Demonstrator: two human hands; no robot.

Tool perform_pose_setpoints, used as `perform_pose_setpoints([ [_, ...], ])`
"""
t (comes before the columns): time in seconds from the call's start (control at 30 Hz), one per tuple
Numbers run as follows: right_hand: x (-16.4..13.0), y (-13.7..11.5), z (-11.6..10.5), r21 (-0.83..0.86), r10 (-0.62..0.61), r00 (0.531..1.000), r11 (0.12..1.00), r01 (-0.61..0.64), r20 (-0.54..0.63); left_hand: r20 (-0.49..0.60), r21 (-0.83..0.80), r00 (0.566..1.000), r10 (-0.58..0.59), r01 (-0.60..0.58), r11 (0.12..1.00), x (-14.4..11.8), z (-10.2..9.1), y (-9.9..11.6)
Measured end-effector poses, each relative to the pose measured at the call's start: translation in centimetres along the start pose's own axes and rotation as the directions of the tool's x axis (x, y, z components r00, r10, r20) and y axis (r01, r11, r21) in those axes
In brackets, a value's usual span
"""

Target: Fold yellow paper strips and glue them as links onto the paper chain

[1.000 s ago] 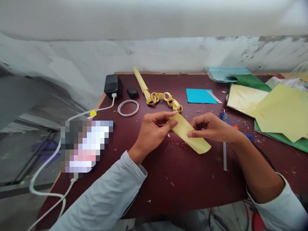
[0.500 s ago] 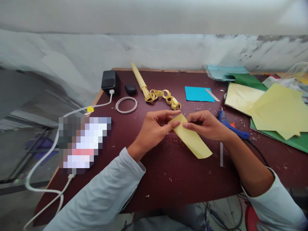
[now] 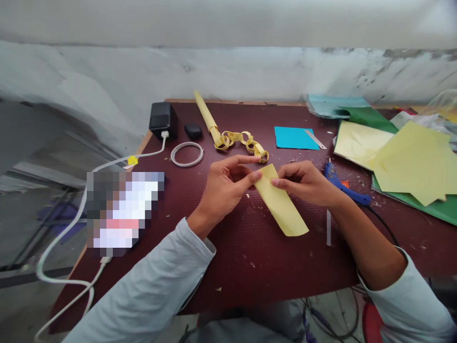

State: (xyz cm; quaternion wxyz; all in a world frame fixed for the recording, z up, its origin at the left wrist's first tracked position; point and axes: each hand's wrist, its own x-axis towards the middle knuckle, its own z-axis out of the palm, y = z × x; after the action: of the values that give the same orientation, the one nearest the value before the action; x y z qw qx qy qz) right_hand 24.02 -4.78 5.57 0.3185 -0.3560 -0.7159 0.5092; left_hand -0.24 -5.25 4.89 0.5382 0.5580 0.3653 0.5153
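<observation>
Between my hands is a strip of yellow paper [image 3: 282, 209], its far end pinched and its near end slanting down to the right over the table. My left hand [image 3: 228, 186] grips the far left corner between thumb and fingers, with the index finger stretched out above. On the strip's right edge, my right hand [image 3: 303, 183] pinches with the thumb on top; its other fingertips are hidden behind the paper. Just beyond my left fingertips lies a yellow paper chain [image 3: 246, 138], joined to a rolled yellow paper tube [image 3: 205, 112].
Right of my hands rests a blue glue gun [image 3: 342, 188] near a narrow whitish stick [image 3: 329, 228]. Behind are blue paper [image 3: 294, 138] with a blade [image 3: 315, 139] and yellow sheets [image 3: 410, 157]. A black charger [image 3: 160, 116], cable coil [image 3: 187, 155] and blurred-out device [image 3: 128, 209] lie left.
The yellow strip has swung slightly, its near end shifting left and its far end turning upright. My left hand's index finger has lifted away from the paper's far end.
</observation>
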Motion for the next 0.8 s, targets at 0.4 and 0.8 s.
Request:
perform_pose_setpoints([
  [0.4,0.0,0.0,0.2,0.037,-0.001,0.996,0.999,0.004,-0.093,0.033,-0.182,0.988,-0.15,0.154,0.971,0.0,-0.1,-1.0],
  [0.8,0.3,0.0,0.5,0.056,-0.034,0.995,0.998,0.039,-0.095,-0.004,-0.157,0.992,-0.127,0.124,0.98,-0.1,0.1,-1.1],
])
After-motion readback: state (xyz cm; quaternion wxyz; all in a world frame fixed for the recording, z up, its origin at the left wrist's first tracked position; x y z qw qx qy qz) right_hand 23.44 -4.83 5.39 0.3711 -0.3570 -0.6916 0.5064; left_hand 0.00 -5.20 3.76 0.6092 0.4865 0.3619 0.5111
